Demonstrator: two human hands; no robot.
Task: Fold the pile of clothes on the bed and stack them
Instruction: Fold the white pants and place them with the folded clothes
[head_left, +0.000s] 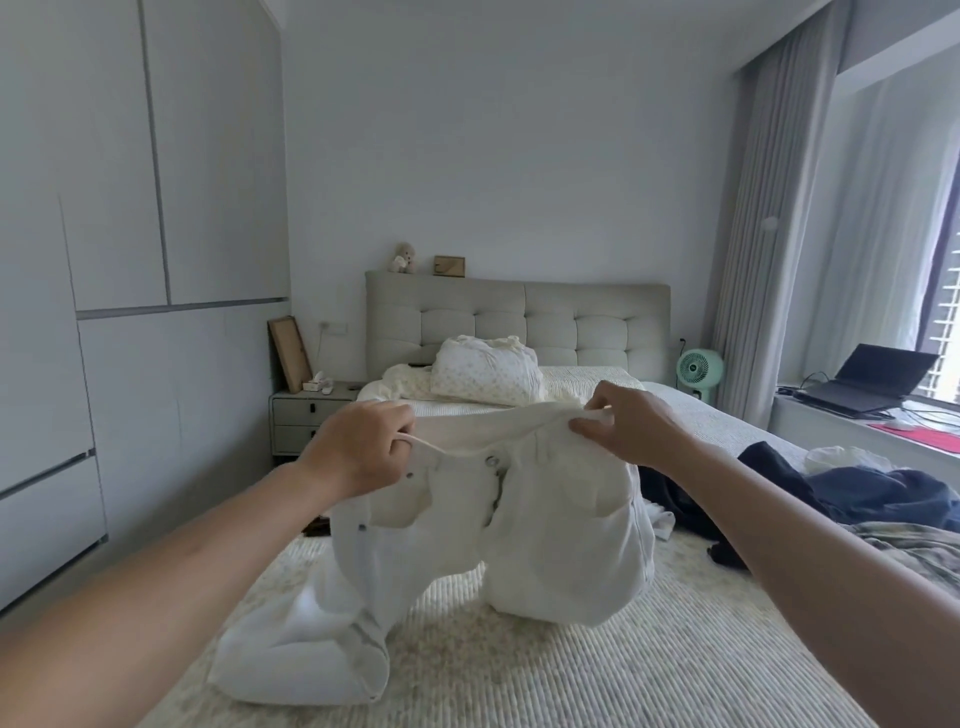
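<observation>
The white jeans (519, 519) hang from both hands above the bed (571, 675). The left hand (358, 447) pinches the waistband at its 9 o'clock end, and the right hand (623, 426) pinches it at the 3 o'clock end, so each grip is pressed onto cloth, not spread. The waistband runs 9 to 3 between them, front and button facing the person. From the grip the long axis drops toward 6 o'clock: both legs fall to the bed, one bunched under the right hand, the other trailing out toward 7 o'clock and lying crumpled on the cover. Both hands are about equally near. The next fold probably needs the legs shaken straight and brought together along that 12-to-6 line.

Count: one pair of jeans in hand; two hands on it. At 3 o'clock lies the pile (831, 493), dark blue pieces with something white; how many pieces I cannot tell. No folded stack is visible.
</observation>
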